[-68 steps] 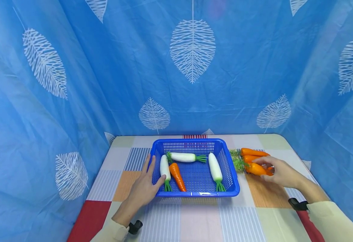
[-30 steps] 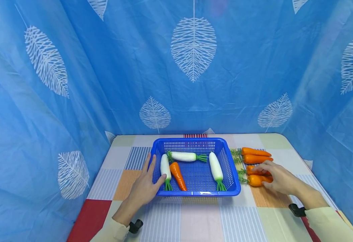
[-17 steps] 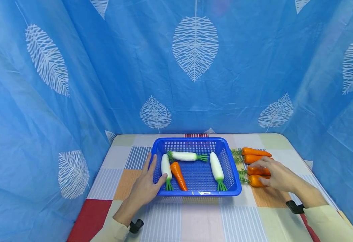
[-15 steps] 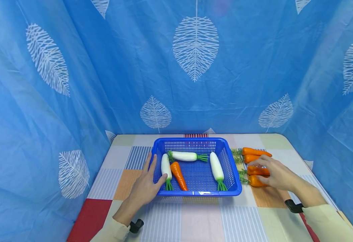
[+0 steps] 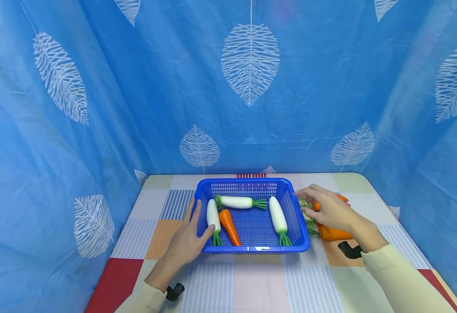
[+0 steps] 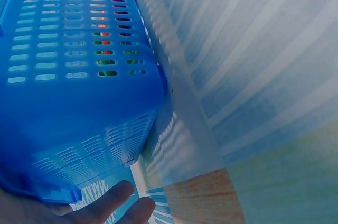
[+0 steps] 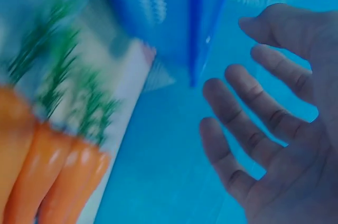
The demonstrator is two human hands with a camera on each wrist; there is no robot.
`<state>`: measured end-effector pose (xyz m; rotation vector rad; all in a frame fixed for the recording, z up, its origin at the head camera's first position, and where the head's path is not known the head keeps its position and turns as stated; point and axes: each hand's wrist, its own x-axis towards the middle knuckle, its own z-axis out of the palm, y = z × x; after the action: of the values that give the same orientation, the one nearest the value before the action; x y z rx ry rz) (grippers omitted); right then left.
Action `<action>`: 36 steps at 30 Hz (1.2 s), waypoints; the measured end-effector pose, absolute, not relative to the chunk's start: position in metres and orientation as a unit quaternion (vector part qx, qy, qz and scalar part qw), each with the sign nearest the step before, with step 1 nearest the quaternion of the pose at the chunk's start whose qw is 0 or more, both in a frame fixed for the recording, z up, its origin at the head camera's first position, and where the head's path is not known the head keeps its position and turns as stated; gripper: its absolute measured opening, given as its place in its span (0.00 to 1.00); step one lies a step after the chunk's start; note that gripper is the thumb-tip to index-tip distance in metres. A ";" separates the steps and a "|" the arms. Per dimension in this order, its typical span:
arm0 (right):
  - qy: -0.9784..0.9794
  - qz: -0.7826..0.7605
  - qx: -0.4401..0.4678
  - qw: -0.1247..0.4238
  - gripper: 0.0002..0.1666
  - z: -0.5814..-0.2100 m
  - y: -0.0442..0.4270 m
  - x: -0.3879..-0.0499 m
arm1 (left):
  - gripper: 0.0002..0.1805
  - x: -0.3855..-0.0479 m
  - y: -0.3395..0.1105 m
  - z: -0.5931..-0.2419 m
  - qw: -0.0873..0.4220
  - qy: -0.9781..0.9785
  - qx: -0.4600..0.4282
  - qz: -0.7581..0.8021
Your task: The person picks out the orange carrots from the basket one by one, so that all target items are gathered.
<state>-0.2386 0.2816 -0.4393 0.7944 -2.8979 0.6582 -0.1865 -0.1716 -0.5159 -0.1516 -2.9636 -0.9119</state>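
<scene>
A blue plastic basket (image 5: 251,249) stands mid-table. Inside it lie one orange carrot (image 5: 230,228) and three white radishes: one at the left (image 5: 212,213), one along the back (image 5: 236,202) and one at the right (image 5: 277,215). My left hand (image 5: 185,241) rests at the basket's left side, fingers straight and spread. My right hand (image 5: 330,211) is beside the basket's right rim, over several carrots (image 5: 334,234) that it partly hides. In the right wrist view its palm (image 7: 296,166) holds nothing and its fingers are loosely bent; carrots (image 7: 53,171) with green tops lie to one side.
A checked cloth (image 5: 259,282) covers the table. Blue curtains (image 5: 165,87) with white leaf prints hang behind and at both sides. A dark band with a small device (image 5: 349,251) sits on the right wrist, another (image 5: 175,292) on the left.
My right hand has let go of the carrots at the front right, which now lie in a row, and has moved left to the basket's rim. The left hand stays where it was.
</scene>
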 end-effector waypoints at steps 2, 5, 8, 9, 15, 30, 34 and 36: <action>-0.941 0.221 0.255 0.018 0.28 -0.435 0.269 -0.241 | 0.53 -0.186 -0.171 -0.515 0.018 -0.954 -0.048 -0.295; -0.940 0.228 0.252 -0.002 0.29 -0.430 0.250 -0.246 | 0.53 -0.186 -0.171 -0.514 0.017 -0.954 -0.048 -0.296; -0.936 0.231 0.264 -0.007 0.30 -0.427 0.232 -0.252 | 0.53 -0.186 -0.171 -0.514 0.016 -0.954 -0.047 -0.296; -0.934 0.234 0.269 -0.008 0.31 -0.426 0.225 -0.254 | 0.53 -0.186 -0.171 -0.514 0.016 -0.954 -0.047 -0.297; -0.917 0.262 0.298 -0.043 0.33 -0.427 0.190 -0.269 | 0.53 -0.186 -0.171 -0.513 0.016 -0.954 -0.047 -0.297; -0.845 0.386 0.242 -0.278 0.52 -0.455 0.123 -0.299 | 0.53 -0.186 -0.171 -0.510 0.004 -0.955 -0.044 -0.292; -0.832 0.410 0.212 -0.307 0.54 -0.463 0.111 -0.301 | 0.53 -0.185 -0.171 -0.509 0.000 -0.956 -0.044 -0.289; -0.829 0.417 0.203 -0.312 0.53 -0.467 0.105 -0.301 | 0.53 -0.185 -0.171 -0.508 -0.001 -0.956 -0.045 -0.289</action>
<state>-0.3014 0.1054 -0.4670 0.8052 -3.2971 1.6557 -0.1853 -0.1705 -0.5084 -0.1425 -3.0061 -0.9089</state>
